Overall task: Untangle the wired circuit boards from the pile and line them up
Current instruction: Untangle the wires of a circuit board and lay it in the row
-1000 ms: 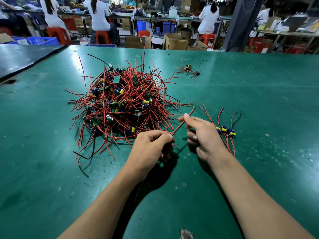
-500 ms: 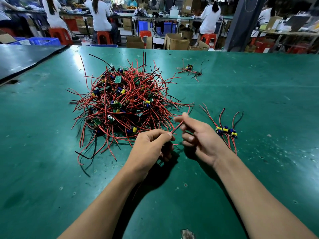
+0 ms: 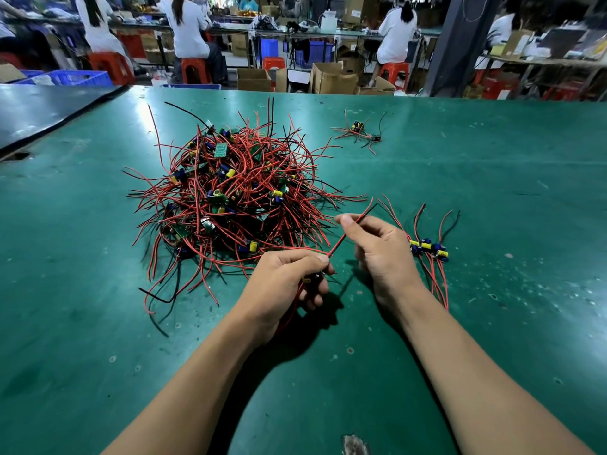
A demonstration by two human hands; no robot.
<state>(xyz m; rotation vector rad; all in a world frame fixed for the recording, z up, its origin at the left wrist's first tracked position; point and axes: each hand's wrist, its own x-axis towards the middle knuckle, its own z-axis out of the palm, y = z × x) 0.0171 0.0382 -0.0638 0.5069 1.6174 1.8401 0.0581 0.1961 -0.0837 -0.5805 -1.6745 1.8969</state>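
Wire [image 3: 343, 238] pinched between left hand [image 3: 282, 280], right hand [image 3: 377, 251].

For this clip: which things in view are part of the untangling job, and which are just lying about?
Job: tangled pile; held board in left hand; its red wire, pinched by right hand; lined-up boards; stray boards farther back.
Lying about: cardboard boxes; blue crate; red stools.
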